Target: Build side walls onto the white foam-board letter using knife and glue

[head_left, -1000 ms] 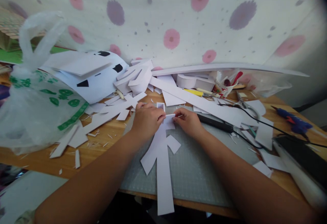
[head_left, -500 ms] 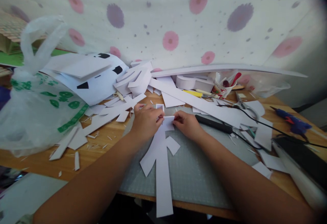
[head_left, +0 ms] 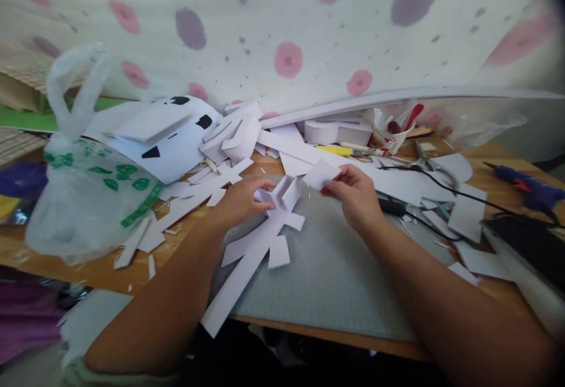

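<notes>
My left hand point(head_left: 245, 203) pinches the raised wall of a white foam-board shape point(head_left: 253, 266), thumb and fingers on either side of its far end. Thin upright walls form a small open box at that end, and flat arms reach out toward me over the grey cutting mat point(head_left: 335, 293). In my right hand point(head_left: 353, 190), a small white foam-board piece point(head_left: 321, 174) is held by its right edge, raised to the right of the box and apart from it. A loose square of white board point(head_left: 279, 252) lies beside the shape's long arm.
Scraps of white board point(head_left: 194, 202) litter the wooden table. A plastic bag point(head_left: 88, 199) stands left. At right lie a black-handled corded tool point(head_left: 392, 207), scissors point(head_left: 441, 170) and a blue glue gun point(head_left: 525, 184). A cup of tools point(head_left: 392, 140) is at the back.
My right hand has moved right and up, now holding a small board piece away from the shape. The shape has turned, its long arm swinging to the left.
</notes>
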Available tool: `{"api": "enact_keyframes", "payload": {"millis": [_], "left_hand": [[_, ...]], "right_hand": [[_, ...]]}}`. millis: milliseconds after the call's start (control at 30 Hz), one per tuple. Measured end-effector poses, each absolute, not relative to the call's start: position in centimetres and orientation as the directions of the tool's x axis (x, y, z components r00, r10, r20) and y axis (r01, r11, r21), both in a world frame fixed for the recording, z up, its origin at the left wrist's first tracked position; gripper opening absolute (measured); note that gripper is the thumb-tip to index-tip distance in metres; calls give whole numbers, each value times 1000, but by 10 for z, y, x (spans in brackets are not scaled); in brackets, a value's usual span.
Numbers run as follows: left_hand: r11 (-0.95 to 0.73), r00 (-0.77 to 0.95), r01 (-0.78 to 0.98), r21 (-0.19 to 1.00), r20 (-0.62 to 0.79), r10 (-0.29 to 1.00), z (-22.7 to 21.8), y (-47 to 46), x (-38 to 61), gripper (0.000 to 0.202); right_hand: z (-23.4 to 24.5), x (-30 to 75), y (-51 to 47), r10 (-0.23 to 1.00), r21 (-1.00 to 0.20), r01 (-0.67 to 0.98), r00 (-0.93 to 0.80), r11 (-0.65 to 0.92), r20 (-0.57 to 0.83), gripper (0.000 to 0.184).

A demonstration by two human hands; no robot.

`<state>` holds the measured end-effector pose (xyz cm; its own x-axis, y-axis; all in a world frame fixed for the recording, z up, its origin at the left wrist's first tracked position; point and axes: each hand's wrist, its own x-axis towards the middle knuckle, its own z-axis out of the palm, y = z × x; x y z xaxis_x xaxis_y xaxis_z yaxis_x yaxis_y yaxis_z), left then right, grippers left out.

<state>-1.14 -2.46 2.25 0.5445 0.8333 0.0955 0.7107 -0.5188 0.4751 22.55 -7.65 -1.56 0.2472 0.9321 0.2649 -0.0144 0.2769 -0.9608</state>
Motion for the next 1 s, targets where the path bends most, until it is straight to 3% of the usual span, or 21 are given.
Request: {"api": "enact_keyframes", "payload": {"millis": [67, 200, 333, 500, 633, 667, 733, 833, 933, 1000], "left_hand": [[-549, 568, 681, 485, 123, 814, 25, -22, -6, 30], [-652, 671, 648, 394, 109, 733, 36, -17, 6, 24], [-769, 796, 557, 314, 63, 602, 46, -13, 19, 17], [-799, 819, 537, 271, 59, 571, 46, -7, 21, 19], [-781, 747, 564, 269, 236, 621, 56, -20, 8, 28], [-731, 656, 619, 287, 322, 683, 58, -29, 5, 24], [-608, 421, 665, 433, 456, 784, 60, -51, 3, 23], [-606, 386, 533, 590, 468, 795, 50, -85, 10, 43], [-534, 357, 415, 736, 409, 840, 33, -106, 19, 61], [-451, 330, 365, 814, 340, 881, 24, -112, 22, 59]], "right_hand": [[-15, 235, -73, 909, -946, -197, 383, 257, 167, 23], [-12, 243, -72, 885, -940, -253, 456, 231, 94, 22], [-8, 240, -75, 887, -962, -186, 452, 200, 97, 22], [-7, 234, -77, 883, -971, -71, 435, 228, 175, 22], [-6, 228, -83, 838, -939, 83, 431, 333, 335, 18], [-5, 226, -87, 821, -921, 165, 418, 352, 388, 17], [-3, 219, -96, 801, -852, 365, 335, 375, 496, 13], [0, 206, -111, 771, -655, 602, 100, 456, 629, 7], [2, 193, -123, 713, -480, 637, -159, 603, 683, 4], [2, 187, -127, 677, -423, 592, -309, 686, 668, 8]]}}
